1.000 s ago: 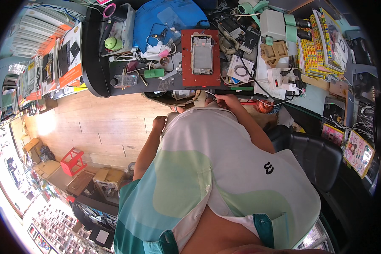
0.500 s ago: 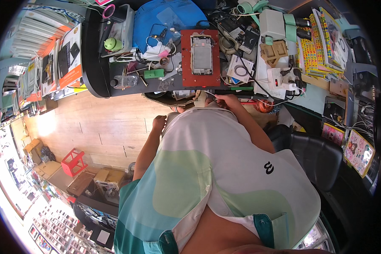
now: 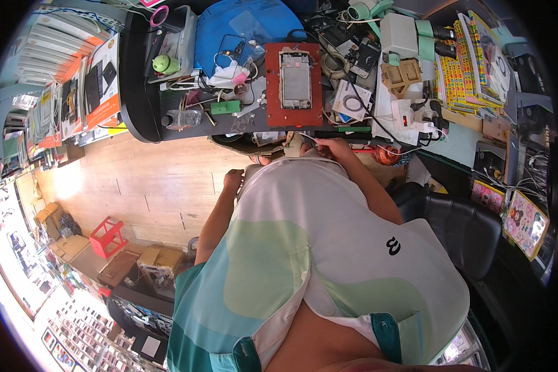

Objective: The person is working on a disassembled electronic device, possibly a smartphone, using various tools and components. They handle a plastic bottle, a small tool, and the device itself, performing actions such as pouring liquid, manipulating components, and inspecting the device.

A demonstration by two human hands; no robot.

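Observation:
My right hand (image 3: 333, 147) is at the desk's front edge, its fingers closed on a thin, pale, pointed tool (image 3: 307, 136); its kind is too small to make out. Low at my left side, against the shirt, my left hand (image 3: 232, 179) has its fingers curled in, with nothing visible in them. Beyond the right hand, a phone frame (image 3: 296, 80) with a grey inner plate lies on a red work mat (image 3: 285, 118). Neither hand touches it.
A clear bottle (image 3: 185, 119), a green block-shaped object (image 3: 225, 107) and a blue round mat (image 3: 229, 28) share the desk. To the right are a white power strip (image 3: 409, 116) with cables and a row of yellow-spined books (image 3: 462, 62). A black chair (image 3: 459, 229) stands at my right.

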